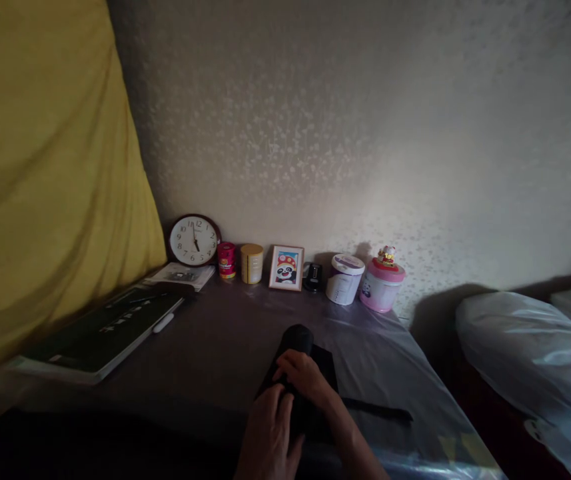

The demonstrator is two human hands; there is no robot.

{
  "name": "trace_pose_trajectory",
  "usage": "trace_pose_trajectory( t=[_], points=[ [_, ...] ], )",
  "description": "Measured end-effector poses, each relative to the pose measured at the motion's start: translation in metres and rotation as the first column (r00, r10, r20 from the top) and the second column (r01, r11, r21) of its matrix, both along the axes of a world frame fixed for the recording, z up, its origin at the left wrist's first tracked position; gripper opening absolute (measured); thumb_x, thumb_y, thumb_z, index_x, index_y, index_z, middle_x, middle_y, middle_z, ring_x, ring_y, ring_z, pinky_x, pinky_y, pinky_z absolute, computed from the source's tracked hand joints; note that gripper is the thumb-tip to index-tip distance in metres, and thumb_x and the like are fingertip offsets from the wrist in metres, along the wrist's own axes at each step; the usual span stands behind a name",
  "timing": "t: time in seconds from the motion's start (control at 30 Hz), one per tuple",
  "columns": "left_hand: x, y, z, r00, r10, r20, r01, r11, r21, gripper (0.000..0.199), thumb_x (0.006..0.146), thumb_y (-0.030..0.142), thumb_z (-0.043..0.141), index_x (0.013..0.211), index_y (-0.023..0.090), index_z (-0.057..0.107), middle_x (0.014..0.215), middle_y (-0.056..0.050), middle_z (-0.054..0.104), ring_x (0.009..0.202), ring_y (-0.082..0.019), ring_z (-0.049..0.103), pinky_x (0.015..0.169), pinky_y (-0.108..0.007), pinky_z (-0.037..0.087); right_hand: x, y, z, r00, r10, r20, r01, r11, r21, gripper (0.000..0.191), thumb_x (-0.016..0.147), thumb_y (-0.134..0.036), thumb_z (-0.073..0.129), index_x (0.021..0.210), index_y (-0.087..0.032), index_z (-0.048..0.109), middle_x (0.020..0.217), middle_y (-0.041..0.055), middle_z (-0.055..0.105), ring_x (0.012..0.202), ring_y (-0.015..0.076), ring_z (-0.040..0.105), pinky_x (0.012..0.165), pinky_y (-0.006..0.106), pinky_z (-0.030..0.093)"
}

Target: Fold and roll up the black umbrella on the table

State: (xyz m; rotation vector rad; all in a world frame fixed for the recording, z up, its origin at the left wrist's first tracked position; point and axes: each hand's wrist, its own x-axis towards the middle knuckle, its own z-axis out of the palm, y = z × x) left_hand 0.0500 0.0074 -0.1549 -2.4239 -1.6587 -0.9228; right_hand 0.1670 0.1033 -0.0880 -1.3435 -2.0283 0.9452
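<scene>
A black rolled item (299, 335) lies near the front edge of the table, its rounded end pointing toward the wall. My right hand (305, 377) wraps over its upper part with bent fingers. Nearer to me, my left hand (271, 427) grips the same roll from the left side. Beside the roll on the right, a flat black piece (326, 367) spreads on the table. A black strap (382, 410) extends from there to the right. The underside of the roll is hidden, and the dark material is hard to tell apart.
Along the wall stand a round clock (194, 241), a red can (226, 261), a yellow canister (252, 264), a framed panda picture (286, 268), a white tub (345, 280) and a pink tub (382, 293). A green board (110, 330) lies left; plastic-covered bundles (530, 353) sit right.
</scene>
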Motion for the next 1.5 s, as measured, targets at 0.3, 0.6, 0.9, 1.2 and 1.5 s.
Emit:
trace_pose_trajectory(
  t=[0.3,0.6,0.9,1.2,1.5],
  points=[
    [0.008,0.011,0.008,0.999,-0.035,0.022,0.039,0.980,-0.194,0.058,0.069,0.011,0.047,0.126,0.022,0.042,0.135,-0.010,0.042,0.123,-0.026,0.041,0.099,-0.040,0.041,0.015,-0.015,-0.012,0.996,0.071,-0.051,-0.053,0.956,0.289,0.021,0.087,-0.026,0.047,0.096,-0.024,0.066,0.093,0.0011,0.070,0.089,0.0145,0.063,0.080,0.025,0.047],
    [0.020,0.017,-0.013,0.996,0.090,-0.018,-0.090,0.938,-0.334,0.086,0.062,0.007,0.047,0.141,0.017,0.016,0.146,-0.015,0.026,0.129,-0.027,0.035,0.100,-0.041,0.039,0.025,0.029,-0.032,0.984,0.076,0.160,-0.148,0.846,0.513,0.029,0.093,-0.026,0.037,0.097,-0.024,0.066,0.103,0.0018,0.069,0.115,0.0196,0.050,0.105,0.044,0.025],
    [0.014,0.019,-0.006,0.999,0.053,-0.003,-0.049,0.902,-0.429,0.084,0.065,0.006,0.044,0.142,0.016,0.012,0.147,-0.014,0.022,0.132,-0.023,0.030,0.103,-0.037,0.036,0.032,0.095,-0.031,0.955,-0.219,0.200,0.144,0.931,0.336,0.028,0.087,-0.024,0.040,0.088,-0.025,0.068,0.093,0.0038,0.070,0.091,0.0176,0.062,0.083,0.027,0.043],
    [0.017,0.007,0.009,0.988,0.059,0.146,0.005,0.913,-0.408,0.070,0.077,0.011,0.036,0.142,0.011,0.008,0.148,-0.016,0.021,0.134,-0.023,0.026,0.106,-0.041,0.031,0.112,0.045,-0.033,0.820,-0.567,0.075,0.545,0.815,0.196,0.044,0.082,-0.038,0.031,0.092,-0.014,0.066,0.080,0.0093,0.069,0.074,0.0208,0.065,0.065,0.028,0.046],
    [0.015,0.006,0.010,0.973,0.038,0.226,0.061,0.908,-0.414,0.076,0.074,0.012,0.045,0.141,0.011,0.008,0.148,-0.016,0.018,0.135,-0.023,0.022,0.109,-0.039,0.026,0.102,-0.023,-0.047,0.860,-0.509,-0.050,0.510,0.860,0.028,0.049,0.077,-0.053,0.037,0.090,-0.016,0.066,0.081,0.0082,0.069,0.074,0.0230,0.064,0.061,0.029,0.046]
  ],
)
